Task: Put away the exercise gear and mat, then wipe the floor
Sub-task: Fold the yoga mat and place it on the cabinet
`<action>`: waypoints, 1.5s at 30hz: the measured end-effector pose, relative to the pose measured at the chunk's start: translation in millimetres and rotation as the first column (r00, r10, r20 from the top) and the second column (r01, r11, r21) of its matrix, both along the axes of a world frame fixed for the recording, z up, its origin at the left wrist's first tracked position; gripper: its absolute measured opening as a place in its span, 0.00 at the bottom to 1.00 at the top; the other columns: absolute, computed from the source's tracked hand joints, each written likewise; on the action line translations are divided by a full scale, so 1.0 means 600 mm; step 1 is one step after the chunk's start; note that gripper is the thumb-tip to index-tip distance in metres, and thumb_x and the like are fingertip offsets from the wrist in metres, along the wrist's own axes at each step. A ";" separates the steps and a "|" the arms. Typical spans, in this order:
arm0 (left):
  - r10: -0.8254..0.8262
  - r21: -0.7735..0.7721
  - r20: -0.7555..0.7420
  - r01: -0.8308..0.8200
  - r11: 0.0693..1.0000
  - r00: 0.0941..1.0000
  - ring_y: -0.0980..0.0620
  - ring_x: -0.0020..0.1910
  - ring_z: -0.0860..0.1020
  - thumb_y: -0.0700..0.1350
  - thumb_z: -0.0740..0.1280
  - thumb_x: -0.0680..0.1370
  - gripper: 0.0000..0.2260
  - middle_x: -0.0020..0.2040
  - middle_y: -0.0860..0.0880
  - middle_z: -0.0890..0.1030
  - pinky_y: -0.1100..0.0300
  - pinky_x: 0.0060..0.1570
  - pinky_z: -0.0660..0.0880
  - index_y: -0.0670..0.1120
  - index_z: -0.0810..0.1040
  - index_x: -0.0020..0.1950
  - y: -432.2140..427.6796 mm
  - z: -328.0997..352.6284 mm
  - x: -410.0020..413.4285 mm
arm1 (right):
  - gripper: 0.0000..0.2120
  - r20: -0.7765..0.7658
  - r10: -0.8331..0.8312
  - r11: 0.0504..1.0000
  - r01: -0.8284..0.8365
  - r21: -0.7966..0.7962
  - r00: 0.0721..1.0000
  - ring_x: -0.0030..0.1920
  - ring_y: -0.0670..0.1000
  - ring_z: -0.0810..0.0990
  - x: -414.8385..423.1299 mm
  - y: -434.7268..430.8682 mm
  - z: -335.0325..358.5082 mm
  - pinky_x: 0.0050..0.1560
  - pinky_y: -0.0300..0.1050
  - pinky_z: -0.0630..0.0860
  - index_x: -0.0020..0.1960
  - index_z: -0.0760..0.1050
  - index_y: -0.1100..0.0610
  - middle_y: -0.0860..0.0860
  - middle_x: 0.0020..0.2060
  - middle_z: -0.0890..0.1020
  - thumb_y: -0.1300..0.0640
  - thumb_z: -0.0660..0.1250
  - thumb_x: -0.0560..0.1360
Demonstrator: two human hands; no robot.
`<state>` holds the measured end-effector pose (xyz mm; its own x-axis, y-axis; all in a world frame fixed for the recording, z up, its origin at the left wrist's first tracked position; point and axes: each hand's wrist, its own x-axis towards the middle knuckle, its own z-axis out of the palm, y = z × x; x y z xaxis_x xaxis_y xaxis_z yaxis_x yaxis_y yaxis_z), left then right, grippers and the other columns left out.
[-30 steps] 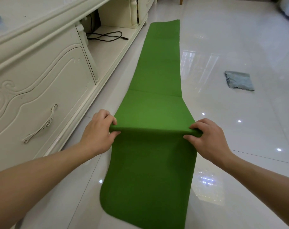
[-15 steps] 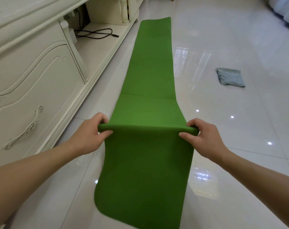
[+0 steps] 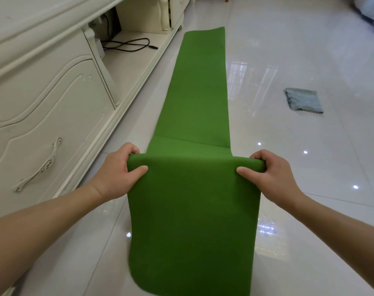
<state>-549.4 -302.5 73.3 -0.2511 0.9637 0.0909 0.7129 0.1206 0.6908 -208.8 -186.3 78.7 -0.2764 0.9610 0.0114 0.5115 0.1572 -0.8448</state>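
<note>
A long green exercise mat point(image 3: 200, 86) stretches away from me on the glossy white tiled floor. I hold it up at a fold across its width. My left hand point(image 3: 117, 175) grips the fold's left edge and my right hand point(image 3: 271, 174) grips its right edge, thumbs on the near face. The near end of the mat hangs down from the fold toward me, its rounded corner low at the left. A folded light-blue cloth point(image 3: 304, 100) lies on the floor to the right of the mat.
A cream cabinet point(image 3: 43, 99) with a carved door and ornate handle runs along the left. Its open low shelf holds a black cable point(image 3: 128, 44). Shiny floor tiles point(image 3: 310, 189) spread to the right.
Both hands have lifted the fold higher and toward me, so more mat hangs in front. The far part of the mat stays flat on the floor.
</note>
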 end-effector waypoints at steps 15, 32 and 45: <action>0.147 -0.044 0.045 -0.145 0.988 0.988 0.58 0.37 0.75 0.43 0.71 0.77 0.10 0.43 0.51 0.76 0.69 0.33 0.71 0.47 0.71 0.54 0.009 -0.020 0.004 | 0.21 -0.078 0.064 0.977 -0.078 -0.200 0.995 0.48 0.41 0.82 0.004 -0.013 -0.051 0.50 0.43 0.78 0.59 0.72 0.47 0.42 0.51 0.82 0.60 0.75 0.71; 0.233 -0.218 0.389 -0.157 0.963 0.892 0.55 0.64 0.75 0.40 0.75 0.73 0.34 0.63 0.57 0.75 0.46 0.66 0.74 0.56 0.60 0.72 0.004 -0.101 -0.013 | 0.16 -0.032 -0.032 0.990 0.027 -0.141 0.999 0.45 0.41 0.80 -0.036 0.022 -0.066 0.41 0.36 0.75 0.60 0.69 0.47 0.39 0.49 0.79 0.55 0.69 0.76; 0.237 -0.132 0.369 -0.202 0.970 0.899 0.52 0.57 0.80 0.42 0.75 0.74 0.30 0.58 0.56 0.79 0.47 0.56 0.80 0.61 0.64 0.68 0.027 -0.084 -0.006 | 0.33 -0.088 0.105 0.960 -0.124 -0.252 0.991 0.53 0.36 0.80 -0.007 0.002 -0.079 0.53 0.39 0.75 0.73 0.57 0.39 0.36 0.57 0.78 0.58 0.69 0.76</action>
